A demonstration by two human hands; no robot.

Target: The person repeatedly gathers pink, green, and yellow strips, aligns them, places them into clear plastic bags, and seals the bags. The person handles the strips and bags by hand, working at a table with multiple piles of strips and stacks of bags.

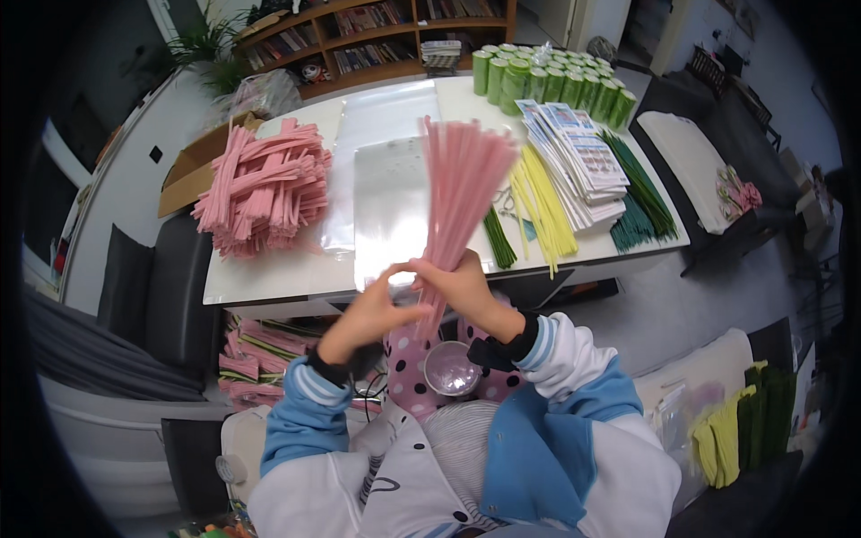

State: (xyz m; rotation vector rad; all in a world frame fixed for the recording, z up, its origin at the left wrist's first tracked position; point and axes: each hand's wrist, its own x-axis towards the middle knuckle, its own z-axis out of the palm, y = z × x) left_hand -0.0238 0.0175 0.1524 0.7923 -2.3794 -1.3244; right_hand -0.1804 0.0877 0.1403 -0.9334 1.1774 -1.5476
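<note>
Bundle of pink pipe cleaners (462, 184) is gripped at centre of frame by right hand (466, 285); its lower end is pinched by left hand (372, 309) fingertips, above white table (269, 278).

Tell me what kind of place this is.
Probably a home or small-office room used for craft packing. A white table holds a pile of pink pipe cleaners, rolls of green tape and stacked printed cards; a bookshelf stands behind.

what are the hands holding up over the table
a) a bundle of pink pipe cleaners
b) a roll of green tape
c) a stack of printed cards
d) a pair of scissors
a: the right hand grips a fanned bundle of pink pipe cleaners at its base, and the left hand pinches the same spot.
</note>
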